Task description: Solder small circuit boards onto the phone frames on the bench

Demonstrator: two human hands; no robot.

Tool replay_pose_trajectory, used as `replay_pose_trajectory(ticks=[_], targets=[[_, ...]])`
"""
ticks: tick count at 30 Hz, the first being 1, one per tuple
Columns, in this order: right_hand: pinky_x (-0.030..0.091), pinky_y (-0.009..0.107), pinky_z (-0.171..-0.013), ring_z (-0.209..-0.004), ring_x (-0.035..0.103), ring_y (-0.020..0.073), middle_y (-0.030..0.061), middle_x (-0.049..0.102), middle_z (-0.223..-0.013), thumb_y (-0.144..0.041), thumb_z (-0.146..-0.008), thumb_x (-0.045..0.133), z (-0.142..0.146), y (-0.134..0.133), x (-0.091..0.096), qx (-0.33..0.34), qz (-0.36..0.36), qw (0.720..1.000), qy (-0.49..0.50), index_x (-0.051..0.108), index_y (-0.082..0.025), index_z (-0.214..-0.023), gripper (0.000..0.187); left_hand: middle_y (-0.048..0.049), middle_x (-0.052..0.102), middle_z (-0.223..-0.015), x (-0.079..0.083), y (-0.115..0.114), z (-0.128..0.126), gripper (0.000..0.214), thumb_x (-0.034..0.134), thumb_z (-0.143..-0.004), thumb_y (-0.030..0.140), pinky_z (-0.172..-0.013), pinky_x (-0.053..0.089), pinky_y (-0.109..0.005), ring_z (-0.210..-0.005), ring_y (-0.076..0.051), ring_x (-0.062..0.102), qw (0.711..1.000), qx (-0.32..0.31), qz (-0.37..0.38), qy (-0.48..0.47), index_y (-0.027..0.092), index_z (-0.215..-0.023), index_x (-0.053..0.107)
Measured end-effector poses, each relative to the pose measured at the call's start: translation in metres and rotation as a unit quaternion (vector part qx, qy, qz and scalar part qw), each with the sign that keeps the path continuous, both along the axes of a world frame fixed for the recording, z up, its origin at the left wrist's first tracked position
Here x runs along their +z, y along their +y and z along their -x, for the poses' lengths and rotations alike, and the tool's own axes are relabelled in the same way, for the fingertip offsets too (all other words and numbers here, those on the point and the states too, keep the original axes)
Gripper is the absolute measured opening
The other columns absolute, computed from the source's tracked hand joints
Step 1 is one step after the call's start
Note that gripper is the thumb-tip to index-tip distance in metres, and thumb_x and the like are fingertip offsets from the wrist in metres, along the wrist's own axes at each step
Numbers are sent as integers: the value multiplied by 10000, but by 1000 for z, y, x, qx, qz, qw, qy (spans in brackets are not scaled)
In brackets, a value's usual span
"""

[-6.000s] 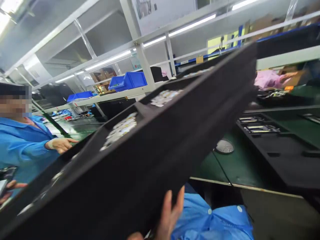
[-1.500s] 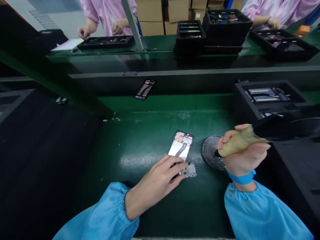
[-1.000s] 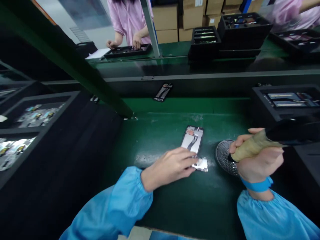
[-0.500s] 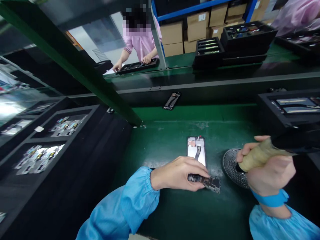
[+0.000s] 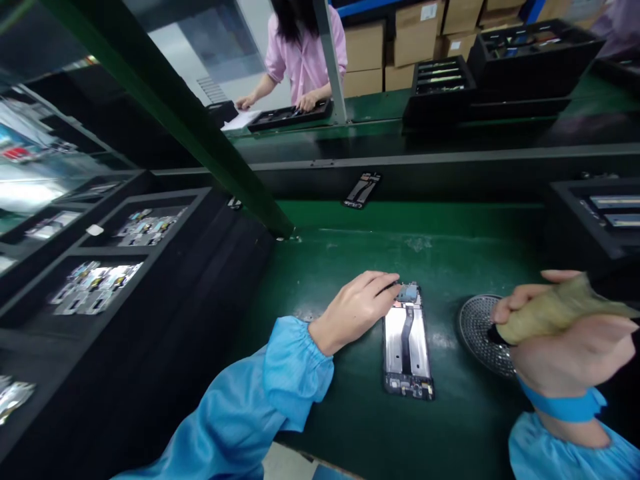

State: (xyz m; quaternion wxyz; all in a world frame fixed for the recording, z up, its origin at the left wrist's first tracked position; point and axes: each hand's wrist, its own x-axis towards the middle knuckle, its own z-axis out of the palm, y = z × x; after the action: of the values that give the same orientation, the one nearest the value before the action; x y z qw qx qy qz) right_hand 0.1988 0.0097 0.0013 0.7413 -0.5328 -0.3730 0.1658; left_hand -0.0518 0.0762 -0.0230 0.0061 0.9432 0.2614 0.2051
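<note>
My left hand (image 5: pixel 357 307) is at the top end of an opened phone screen frame (image 5: pixel 407 343), which lies on the green bench with a dark ribbon cable down its middle. Its fingers pinch the edge of a small bluish-grey circuit board (image 5: pixel 409 293) over that end; whether the board touches the frame I cannot tell. On the right, my right hand (image 5: pixel 565 347) is wrapped round a tool with a tan-wrapped handle (image 5: pixel 543 313). The tool's dark tip points at a round, grid-patterned metal disc (image 5: pixel 477 333), which the hand partly covers.
Black trays with circuit boards (image 5: pixel 97 287) stand along the left. Another phone frame (image 5: pixel 363 190) leans at the back of the bench. A green post (image 5: pixel 200 133) slants across the left. Black boxes (image 5: pixel 600 220) stand on the right. Across the bench, a person in pink (image 5: pixel 305 53) handles a tray.
My left hand has moved up from in front of the phone frame to its top end, with the board, uncovering the frame's lower part. The right hand keeps its hold. The view has shifted.
</note>
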Motion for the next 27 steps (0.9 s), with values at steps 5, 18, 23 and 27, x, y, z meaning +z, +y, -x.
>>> replay_pose_trajectory(ticks=[5, 18, 23, 27], targets=[[442, 403, -395, -411, 517, 216, -3, 533, -585, -881, -827, 443, 2, 0, 3, -1, 7, 1000, 6, 570, -180, -956, 724, -84, 701, -1332, -2, -3, 3, 250, 549, -1068, 297, -1038, 604, -367, -1195, -203, 667, 995, -46, 74, -49, 170, -1227, 694], [434, 418, -377, -406, 510, 234, 0, 530, -560, -844, -854, 437, 3, 0, 6, -3, 3, 1000, -10, 571, -180, -949, 683, -112, 662, -1374, -10, -8, 0, 270, 512, -1077, 261, -1087, 573, -390, -1282, -237, 625, 999, -29, 39, -8, 158, -1279, 659], [430, 384, -369, -403, 513, 217, 11, 543, -574, -777, -914, 409, 1, 1, 0, -6, -23, 1000, -14, 585, -168, -968, 636, -133, 621, -1414, -10, -14, -4, 273, 502, -1077, 252, -1062, 581, -430, -1315, -262, 596, 998, 14, 67, 5, 186, -1291, 659], [408, 349, -358, -400, 514, 203, 11, 565, -593, -734, -844, 570, 3, 2, -2, 20, -44, 998, 51, 615, -180, -973, 571, -138, 490, -1556, -7, -15, -7, 252, 570, -1048, 321, -1084, 551, -518, -1356, -317, 557, 993, 40, 107, 0, 212, -1240, 692]])
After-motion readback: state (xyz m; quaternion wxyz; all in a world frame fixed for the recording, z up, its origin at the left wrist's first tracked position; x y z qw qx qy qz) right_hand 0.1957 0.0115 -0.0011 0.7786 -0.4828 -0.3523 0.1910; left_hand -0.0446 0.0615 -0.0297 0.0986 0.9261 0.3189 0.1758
